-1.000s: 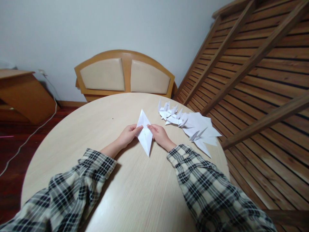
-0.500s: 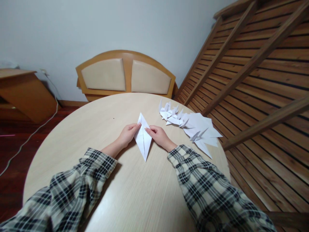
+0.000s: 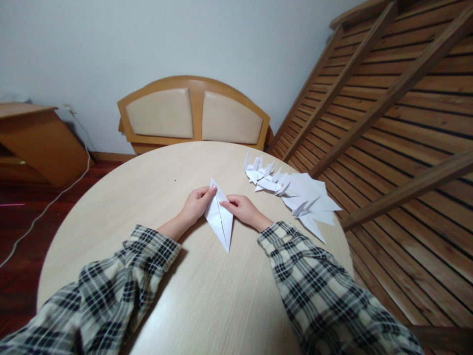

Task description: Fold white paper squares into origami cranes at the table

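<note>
Left hand [image 3: 195, 205] and right hand [image 3: 244, 210]: each grip pinches folded paper [image 3: 215, 220], left and right edges; best keep centre slit [image 3: 221, 219] straight, pressure even.

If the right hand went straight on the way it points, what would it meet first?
The paper, which the right hand holds. Beyond it the left hand seems next in line, though depth is hard to judge from one view.
</note>
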A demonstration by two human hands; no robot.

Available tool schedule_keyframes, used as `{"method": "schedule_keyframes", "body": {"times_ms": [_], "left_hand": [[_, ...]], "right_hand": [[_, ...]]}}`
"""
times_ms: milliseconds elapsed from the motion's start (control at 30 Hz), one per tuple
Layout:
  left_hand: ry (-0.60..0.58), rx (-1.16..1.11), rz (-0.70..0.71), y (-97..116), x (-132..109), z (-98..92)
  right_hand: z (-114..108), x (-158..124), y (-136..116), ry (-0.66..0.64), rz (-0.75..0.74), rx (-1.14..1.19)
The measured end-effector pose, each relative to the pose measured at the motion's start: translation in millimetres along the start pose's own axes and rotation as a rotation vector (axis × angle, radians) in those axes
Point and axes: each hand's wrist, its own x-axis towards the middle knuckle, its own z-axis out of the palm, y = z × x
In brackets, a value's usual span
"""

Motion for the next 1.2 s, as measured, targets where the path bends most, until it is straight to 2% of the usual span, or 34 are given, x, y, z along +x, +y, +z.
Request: {"method": "schedule_keyframes", "body": {"times_ms": [167,500,767,1100,1200], "left_hand": [[0.001,-0.032,0.038,4.5,-0.2,-0.5],[0.096,0.018,0.068,3.9,1.2,-3.4],[0.205,-0.012,0.148,6.6,3.5,-5.3],[0.268,0.000,0.150,2.2,6.6,-7.1],[0.293,-0.101,0.124,1.4,9.3,-9.0]], "right_hand": [[-1.0,-0.9,-2.6,-0.058,-0.019,-0.029],[-2.7,-0.9,-3.7,-0.134,-0.041,-0.047],[-4.6,-1.3,-2.7,-0.151,-0.020,0.010],[-6.4,-1.2,-6.4,-0.173,-0.004,0.037],[-7.6,-0.5,-4.1,-0.166,0.009,0.074]]}}
